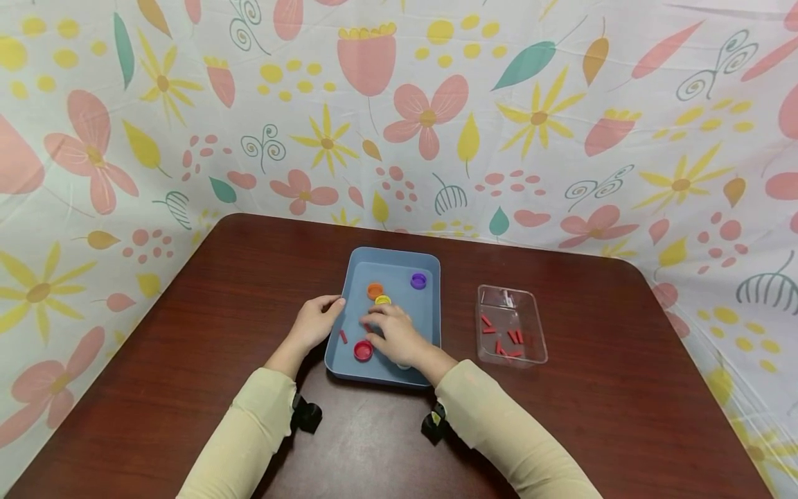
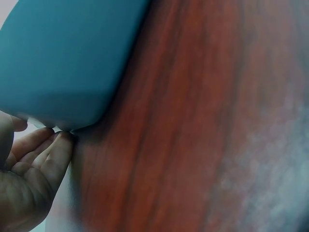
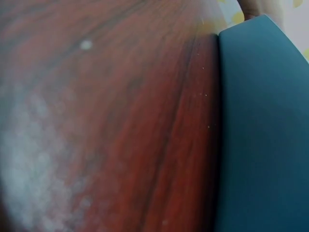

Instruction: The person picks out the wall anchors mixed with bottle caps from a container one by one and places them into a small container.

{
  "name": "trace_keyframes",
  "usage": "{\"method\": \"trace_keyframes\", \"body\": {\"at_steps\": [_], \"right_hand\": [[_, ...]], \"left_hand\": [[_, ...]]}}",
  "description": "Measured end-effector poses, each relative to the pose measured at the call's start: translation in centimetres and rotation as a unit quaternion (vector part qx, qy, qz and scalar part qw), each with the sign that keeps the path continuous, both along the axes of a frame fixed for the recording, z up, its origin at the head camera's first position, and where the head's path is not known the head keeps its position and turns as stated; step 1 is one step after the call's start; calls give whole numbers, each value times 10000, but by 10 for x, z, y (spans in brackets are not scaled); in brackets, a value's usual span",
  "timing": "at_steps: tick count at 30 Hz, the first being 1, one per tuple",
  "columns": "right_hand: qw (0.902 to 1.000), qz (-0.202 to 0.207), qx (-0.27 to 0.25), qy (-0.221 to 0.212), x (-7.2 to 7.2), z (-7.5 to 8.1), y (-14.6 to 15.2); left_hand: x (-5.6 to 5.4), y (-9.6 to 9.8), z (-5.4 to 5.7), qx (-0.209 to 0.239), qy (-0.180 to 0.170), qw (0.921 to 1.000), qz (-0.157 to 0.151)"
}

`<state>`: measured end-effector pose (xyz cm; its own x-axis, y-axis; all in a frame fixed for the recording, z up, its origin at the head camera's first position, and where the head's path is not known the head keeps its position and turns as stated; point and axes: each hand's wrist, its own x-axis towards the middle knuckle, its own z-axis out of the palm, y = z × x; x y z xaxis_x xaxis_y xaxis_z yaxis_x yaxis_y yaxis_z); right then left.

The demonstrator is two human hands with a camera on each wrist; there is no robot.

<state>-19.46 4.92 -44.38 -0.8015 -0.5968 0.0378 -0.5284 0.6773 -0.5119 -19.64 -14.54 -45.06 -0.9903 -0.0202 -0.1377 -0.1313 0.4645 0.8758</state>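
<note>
A blue tray lies on the table, and my left hand grips its left rim. In the left wrist view, the fingertips meet the tray's outer wall. My right hand reaches over the tray, pinching a small red stick between thumb and forefinger. Another red stick lies at the tray's left side, beside a round red cap. Farther back sit an orange cap, a yellow cap and a purple cap. The right wrist mostly covers a white round piece.
To the right of the tray stands a clear plastic box with several red sticks inside. Both stand on a dark brown wooden table. A flower-patterned cloth hangs behind the table's back edge and down its sides.
</note>
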Motion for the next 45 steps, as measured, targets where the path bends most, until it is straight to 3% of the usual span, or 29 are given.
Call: {"method": "trace_keyframes", "body": {"at_steps": [10, 20, 34, 45], "right_hand": [[9994, -312, -35, -108, 0, 0, 1], [9986, -517, -85, 108, 0, -2, -2], [9985, -472, -232, 130, 0, -3, -1], [9954, -435, -842, -138, 1, 2, 7]], "left_hand": [[1, 0, 1, -45, 21, 10000, -21], [1, 1, 0, -38, 6, 10000, -27], [0, 1, 0, -52, -16, 10000, 53], [0, 2, -1, 4, -31, 9999, 106]]}}
